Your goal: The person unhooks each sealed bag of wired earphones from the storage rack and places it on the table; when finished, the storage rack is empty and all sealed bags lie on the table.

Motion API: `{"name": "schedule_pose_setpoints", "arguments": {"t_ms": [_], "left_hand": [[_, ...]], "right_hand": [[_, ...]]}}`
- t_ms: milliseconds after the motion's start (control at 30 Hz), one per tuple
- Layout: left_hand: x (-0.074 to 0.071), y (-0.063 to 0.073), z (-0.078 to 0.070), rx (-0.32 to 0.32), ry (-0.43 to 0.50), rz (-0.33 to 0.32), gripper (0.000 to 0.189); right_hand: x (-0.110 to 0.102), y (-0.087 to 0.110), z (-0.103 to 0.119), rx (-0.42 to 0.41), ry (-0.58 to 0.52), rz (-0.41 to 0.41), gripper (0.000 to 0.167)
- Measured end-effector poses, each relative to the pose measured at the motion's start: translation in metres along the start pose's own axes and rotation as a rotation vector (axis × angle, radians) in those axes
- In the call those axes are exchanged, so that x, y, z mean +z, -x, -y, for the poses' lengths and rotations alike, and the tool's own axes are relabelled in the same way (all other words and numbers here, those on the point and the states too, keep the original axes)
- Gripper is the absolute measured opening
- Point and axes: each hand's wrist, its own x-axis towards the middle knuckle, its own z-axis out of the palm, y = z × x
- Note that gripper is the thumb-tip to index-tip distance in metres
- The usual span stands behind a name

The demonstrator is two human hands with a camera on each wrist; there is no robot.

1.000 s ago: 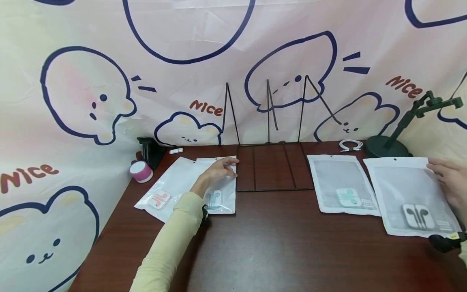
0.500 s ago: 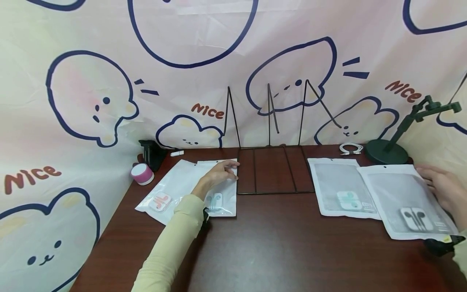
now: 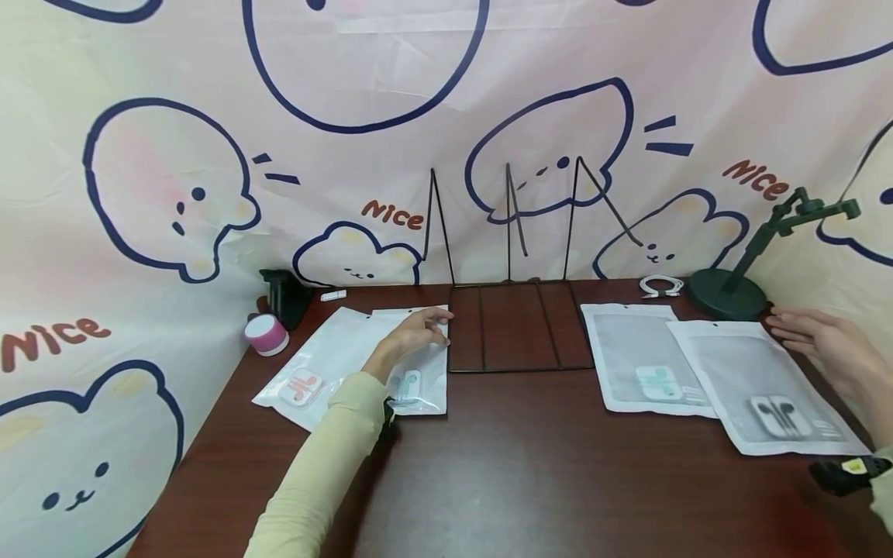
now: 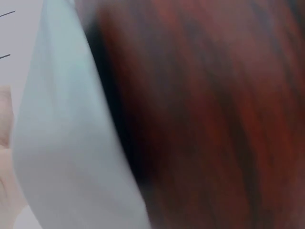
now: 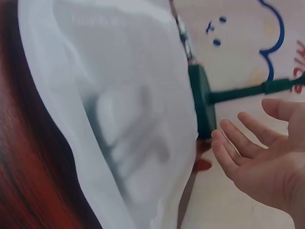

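In the head view my left hand [image 3: 410,337] rests on a clear-fronted white pouch [image 3: 434,376] with light blue earphones [image 3: 406,385]; its fingertips reach the pouch's right edge. A second pouch [image 3: 328,349], with pink earphones [image 3: 301,387], lies tilted beside it. At the right, my right hand [image 3: 830,349] is beside a pouch [image 3: 725,356] holding dark-tipped earphones [image 3: 780,416]. That pouch overlaps the edge of another pouch [image 3: 621,341] with mint-green earphones [image 3: 658,382]. In the right wrist view, the right palm [image 5: 267,160] faces up, its spread fingers apart from the pouch.
A black wire rack [image 3: 519,370] with upright prongs stands between the two pairs of pouches. Behind the right pouches are a coiled white cable [image 3: 660,287] and a green stand [image 3: 727,293]. A pink-and-white jar [image 3: 266,335], a black holder [image 3: 284,298] and a small white piece [image 3: 333,295] stand back left.
My right hand has let go of the rightmost pouch's edge and drawn off to its right side. That pouch has shifted left over its neighbour. The left hand stays in place.
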Motion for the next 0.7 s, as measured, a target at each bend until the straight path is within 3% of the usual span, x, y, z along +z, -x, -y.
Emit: {"name": "schedule_pose_setpoints", "arguments": {"t_ms": [267, 367, 500, 600, 700], "left_hand": [[0.003, 0.004, -0.008, 0.065, -0.139, -0.069, 0.052], [0.003, 0.012, -0.010, 0.095, -0.134, -0.093, 0.047], [-0.005, 0.029, -0.009, 0.152, -0.128, -0.105, 0.042], [-0.018, 0.047, -0.010, 0.216, -0.210, -0.124, 0.038], [-0.035, 0.069, -0.011, 0.300, -0.343, -0.158, 0.034]], "right_hand": [[0.016, 0.016, 0.039, -0.167, -0.092, 0.072, 0.026], [0.025, 0.023, 0.057, -0.171, -0.028, 0.068, 0.038], [0.038, 0.036, 0.081, -0.163, 0.143, 0.054, 0.058], [0.046, 0.047, 0.096, -0.198, 0.239, 0.043, 0.060], [0.053, 0.054, 0.104, -0.288, 0.334, 0.001, 0.055]]}}
